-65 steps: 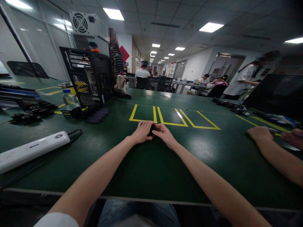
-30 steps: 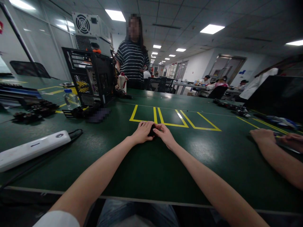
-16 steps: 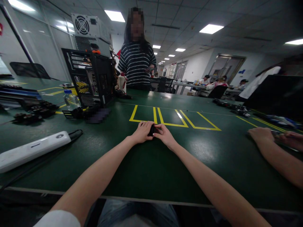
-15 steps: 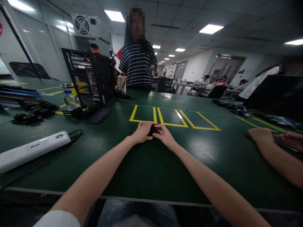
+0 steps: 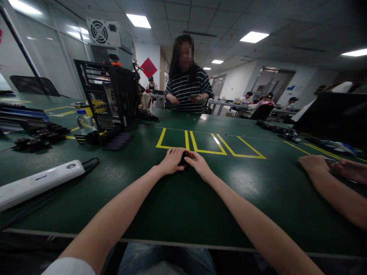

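Head | left hand [image 5: 172, 160] curled over small black object [image 5: 182, 159] | right hand [image 5: 198, 164] pinching its right side

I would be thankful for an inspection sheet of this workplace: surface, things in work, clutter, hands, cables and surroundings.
Surface: green table, marked with yellow tape; some light glare.
Things in work: small black object, mostly covered; what it is cannot be told.
Clutter: open computer case, with an upright bottle to its left; long white device nearer.
Hands: left hand wraps the object's left side; right hand grips its right side.
Cables: black cable at the white device's right end.
Surroundings: person in a striped shirt across the table; another person's hand at far right.
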Demonstrator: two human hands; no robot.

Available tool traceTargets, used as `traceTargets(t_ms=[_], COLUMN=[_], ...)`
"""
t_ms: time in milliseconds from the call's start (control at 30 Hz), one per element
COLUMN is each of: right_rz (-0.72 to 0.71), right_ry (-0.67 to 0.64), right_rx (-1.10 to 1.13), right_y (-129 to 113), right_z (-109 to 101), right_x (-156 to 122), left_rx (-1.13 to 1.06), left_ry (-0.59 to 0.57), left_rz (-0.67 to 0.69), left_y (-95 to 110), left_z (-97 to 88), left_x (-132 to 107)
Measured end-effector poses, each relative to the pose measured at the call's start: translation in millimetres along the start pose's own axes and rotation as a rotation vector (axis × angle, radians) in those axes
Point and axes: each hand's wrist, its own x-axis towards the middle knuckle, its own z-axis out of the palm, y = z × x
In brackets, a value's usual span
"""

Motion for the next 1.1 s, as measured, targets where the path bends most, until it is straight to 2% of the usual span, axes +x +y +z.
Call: traceTargets(t_ms=[300,733,967,1100], right_rz=[-0.060,0.098,-0.046,-0.062], right_ry=[-0.089,-0.021,-0.071,-0.066], right_rx=[0.068,0.109,0.083,0.096], right_y=[0.9,3.0,0.9,0.8], right_z=[-0.3,1.9,-0.3,2.1], right_x=[-2.6,0.9,-2.5,-3.5], left_rx=[-0.010,0.002,0.008,0.012], left_ry=[-0.005,0.010,0.010,0.015], left_rz=[-0.021,-0.002,0.008,0.009], left_y=[-2.0,-1.5,-2.0,-1.7], left_z=[2.5,1.8,1.0,1.7], left_x=[-0.2,-0.8,-2.2,-2.2])
